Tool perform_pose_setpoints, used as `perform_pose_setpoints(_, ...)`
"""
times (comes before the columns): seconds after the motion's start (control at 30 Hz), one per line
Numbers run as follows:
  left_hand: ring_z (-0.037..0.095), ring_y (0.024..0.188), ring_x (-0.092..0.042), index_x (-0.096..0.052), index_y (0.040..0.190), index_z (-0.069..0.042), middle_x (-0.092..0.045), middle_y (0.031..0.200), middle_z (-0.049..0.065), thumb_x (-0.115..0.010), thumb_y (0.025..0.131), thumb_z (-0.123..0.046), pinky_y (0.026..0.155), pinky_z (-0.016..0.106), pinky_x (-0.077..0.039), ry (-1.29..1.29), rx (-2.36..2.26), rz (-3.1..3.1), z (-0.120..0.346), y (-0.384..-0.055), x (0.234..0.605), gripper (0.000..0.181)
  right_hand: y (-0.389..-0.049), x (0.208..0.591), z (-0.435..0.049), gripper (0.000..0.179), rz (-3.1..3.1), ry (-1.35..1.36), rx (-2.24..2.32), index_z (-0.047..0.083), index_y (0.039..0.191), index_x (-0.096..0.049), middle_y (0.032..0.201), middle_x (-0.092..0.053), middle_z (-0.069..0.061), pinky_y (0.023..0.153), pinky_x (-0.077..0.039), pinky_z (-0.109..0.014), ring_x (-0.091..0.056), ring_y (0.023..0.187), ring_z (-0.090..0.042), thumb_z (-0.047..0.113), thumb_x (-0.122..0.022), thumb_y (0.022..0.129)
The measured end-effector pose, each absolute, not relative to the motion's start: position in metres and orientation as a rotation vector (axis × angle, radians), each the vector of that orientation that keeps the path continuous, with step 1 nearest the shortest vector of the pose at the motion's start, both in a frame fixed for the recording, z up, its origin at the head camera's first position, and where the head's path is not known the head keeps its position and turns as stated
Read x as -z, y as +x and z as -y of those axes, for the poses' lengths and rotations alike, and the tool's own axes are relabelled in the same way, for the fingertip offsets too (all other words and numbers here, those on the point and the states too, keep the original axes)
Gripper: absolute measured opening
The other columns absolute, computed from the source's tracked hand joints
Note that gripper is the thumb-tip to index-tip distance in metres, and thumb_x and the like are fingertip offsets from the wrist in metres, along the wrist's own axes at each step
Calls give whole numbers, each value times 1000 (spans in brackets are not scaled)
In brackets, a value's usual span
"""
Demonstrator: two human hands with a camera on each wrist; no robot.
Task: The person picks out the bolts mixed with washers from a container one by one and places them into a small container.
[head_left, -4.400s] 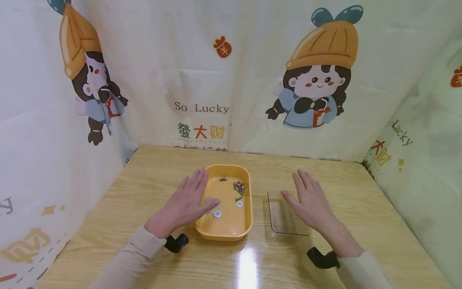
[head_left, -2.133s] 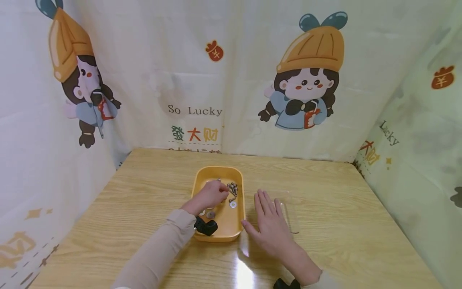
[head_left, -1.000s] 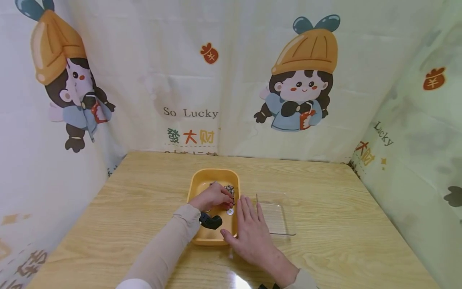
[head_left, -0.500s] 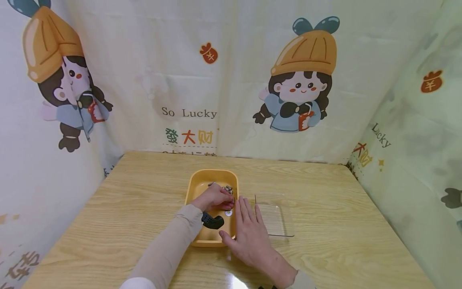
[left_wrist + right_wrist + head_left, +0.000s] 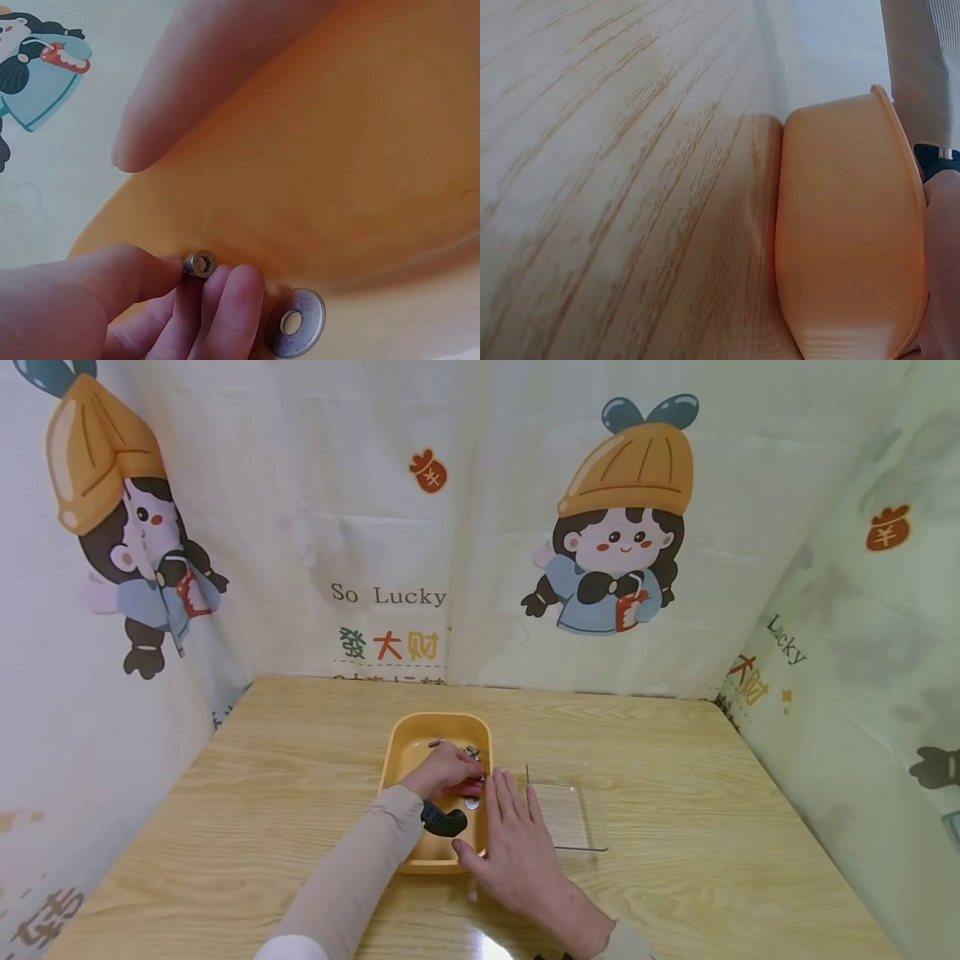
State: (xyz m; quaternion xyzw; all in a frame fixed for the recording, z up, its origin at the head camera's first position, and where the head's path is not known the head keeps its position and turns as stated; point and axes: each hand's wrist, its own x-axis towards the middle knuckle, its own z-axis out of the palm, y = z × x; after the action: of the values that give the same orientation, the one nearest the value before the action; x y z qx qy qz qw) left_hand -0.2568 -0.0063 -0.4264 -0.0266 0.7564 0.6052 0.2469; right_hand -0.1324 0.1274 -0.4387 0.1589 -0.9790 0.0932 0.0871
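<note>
Inside the yellow tray [image 5: 435, 867], my left hand [image 5: 448, 770] pinches a metal socket-head screw [image 5: 201, 264] between thumb and fingers, its hex recess facing the left wrist camera. Just beside those fingertips a flat washer [image 5: 296, 322] lies against the tray. Several other screws [image 5: 472, 752] lie beyond the hand, partly hidden by it, and a single one [image 5: 436, 743] sits apart near the far end. With straight fingers, my right hand [image 5: 521, 852] rests along the tray's right rim, thumb reaching over the near right part. The right wrist view shows the tray's outer wall [image 5: 847, 217].
A clear, shallow plastic box [image 5: 570, 814] stands on the wooden table [image 5: 675, 827] right of the tray, partly behind my right hand. Printed cloth [image 5: 510, 552] hangs at the back and both sides. My left wrist carries a black camera mount [image 5: 444, 820] over the tray.
My left hand went from hovering over the tray to reaching among the screws and gripping one. My right hand moved left from above the clear box to the tray's rim. Little shifted in the last half second.
</note>
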Motion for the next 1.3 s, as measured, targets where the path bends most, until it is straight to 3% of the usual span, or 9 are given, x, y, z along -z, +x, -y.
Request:
perform_pose_setpoints(0.7,12,74,-68,-72,106,3,-70,96,12,-62,97,-8,80,28,-63,76,-1624,-2107,18,-255,424,18,-132,439,-127,91,2903,476,-277,-1,154,-28,164,-23,-16,125,-19,-58,-21,152,-32,65,-46,94)
perform_pose_setpoints(1.0,23,88,-74,-70,114,5,-74,103,17,-64,95,-4,88,38,-61,36,-1781,-1989,20,-252,415,22,-132,438,-127,93,2923,472,-299,0,156,-24,165,-19,-15,125,-17,-58,-19,153,-32,66,-45,94)
perform_pose_setpoints(1.3,21,85,-75,-70,114,5,-74,103,19,-65,93,-3,85,35,-62,22,-1828,-1917,21,-250,408,23,-131,436,-128,94,2937,477,-317,0,156,-21,165,-17,-14,126,-16,-58,-18,153,-31,66,-47,93)
